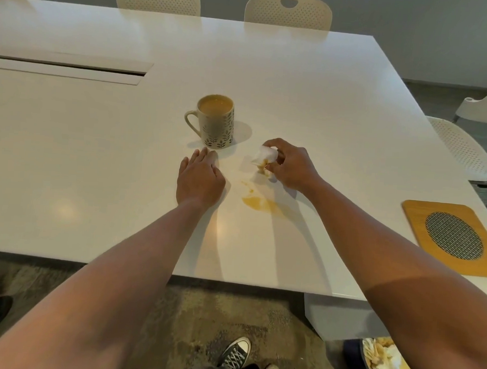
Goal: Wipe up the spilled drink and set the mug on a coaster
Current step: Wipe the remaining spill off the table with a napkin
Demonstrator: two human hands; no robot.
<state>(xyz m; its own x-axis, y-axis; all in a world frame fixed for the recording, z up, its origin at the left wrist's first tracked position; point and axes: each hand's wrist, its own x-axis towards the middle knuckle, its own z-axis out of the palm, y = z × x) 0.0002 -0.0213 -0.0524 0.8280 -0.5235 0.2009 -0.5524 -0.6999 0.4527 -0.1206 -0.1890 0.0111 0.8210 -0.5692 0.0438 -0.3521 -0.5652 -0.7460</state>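
Note:
A beige mug with a leaf pattern stands upright on the white table, nearly full of milky brown drink, handle to the left. My right hand pinches a crumpled white tissue, stained brown at its lower tip, right of the mug. A brown puddle and smaller drops lie on the table below the tissue. My left hand rests flat on the table just below the mug, fingers apart, holding nothing. A wooden coaster with a round woven insert lies at the table's right edge.
Pale perforated chairs stand behind and to the right of the table. A long slot runs across the tabletop at the left. On the floor at the lower right sits a bin with used tissues. Shoes show below the table edge.

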